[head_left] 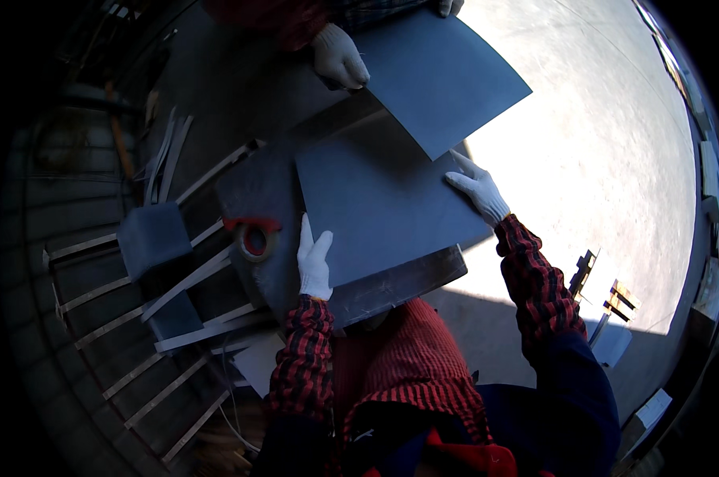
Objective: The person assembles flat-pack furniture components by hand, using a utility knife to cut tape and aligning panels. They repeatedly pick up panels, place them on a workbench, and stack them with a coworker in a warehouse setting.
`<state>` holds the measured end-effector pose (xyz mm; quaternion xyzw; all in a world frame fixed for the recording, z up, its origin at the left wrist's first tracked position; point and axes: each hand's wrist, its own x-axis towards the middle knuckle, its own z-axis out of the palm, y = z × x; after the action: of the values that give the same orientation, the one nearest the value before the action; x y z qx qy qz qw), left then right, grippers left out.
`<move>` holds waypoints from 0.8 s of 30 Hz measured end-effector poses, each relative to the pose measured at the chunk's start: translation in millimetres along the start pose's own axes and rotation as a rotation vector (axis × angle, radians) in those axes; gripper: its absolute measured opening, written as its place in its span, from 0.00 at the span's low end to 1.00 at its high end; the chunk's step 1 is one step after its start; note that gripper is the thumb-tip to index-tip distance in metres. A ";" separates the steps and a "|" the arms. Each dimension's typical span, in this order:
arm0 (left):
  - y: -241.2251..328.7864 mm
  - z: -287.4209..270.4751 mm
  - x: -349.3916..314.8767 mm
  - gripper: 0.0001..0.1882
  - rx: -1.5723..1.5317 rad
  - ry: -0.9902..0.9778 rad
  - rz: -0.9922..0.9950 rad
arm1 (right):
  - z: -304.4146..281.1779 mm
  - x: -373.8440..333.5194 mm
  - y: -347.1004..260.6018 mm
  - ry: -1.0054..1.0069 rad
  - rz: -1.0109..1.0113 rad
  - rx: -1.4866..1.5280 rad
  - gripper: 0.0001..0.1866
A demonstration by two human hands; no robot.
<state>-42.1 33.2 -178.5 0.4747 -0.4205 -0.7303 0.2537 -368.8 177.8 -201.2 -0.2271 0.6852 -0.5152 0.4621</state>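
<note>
Just below your grip, the bench's (399, 291) near edge shows. Your left hand (315, 258) and right hand (479, 191) are spread wide at opposite edges of the lower sheet (383, 211), which lies between them. Past them, a co-worker's hand (342, 60) holds the upper sheet (447, 86); should its near corner dip, it could scratch yours; uneven pressure could skew yours.

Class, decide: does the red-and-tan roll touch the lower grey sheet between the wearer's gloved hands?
Apart: the head view shows dark work surface between the roll and the lower grey sheet.
</note>
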 end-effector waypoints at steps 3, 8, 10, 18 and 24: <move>-6.5 7.4 9.8 0.37 0.148 0.046 0.047 | -0.2 12.1 -6.3 0.040 0.000 -0.205 0.40; -25.5 10.5 17.4 0.39 0.344 0.081 -0.015 | -1.3 20.9 11.1 0.169 -0.046 -0.620 0.33; -22.5 11.0 19.0 0.40 0.472 0.062 -0.052 | 1.7 22.0 18.8 0.212 -0.045 -0.740 0.32; 9.1 21.9 8.2 0.41 0.852 0.044 -0.141 | 10.1 -0.8 -34.7 0.262 -0.006 -0.964 0.28; -28.4 -5.3 -2.0 0.43 0.475 0.077 -0.242 | -17.4 4.4 40.8 0.393 -0.055 -0.892 0.30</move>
<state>-35.7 47.4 -202.9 0.5953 -0.5104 -0.6174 0.0621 -379.2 197.9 -239.6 -0.3195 0.9072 -0.2164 0.1677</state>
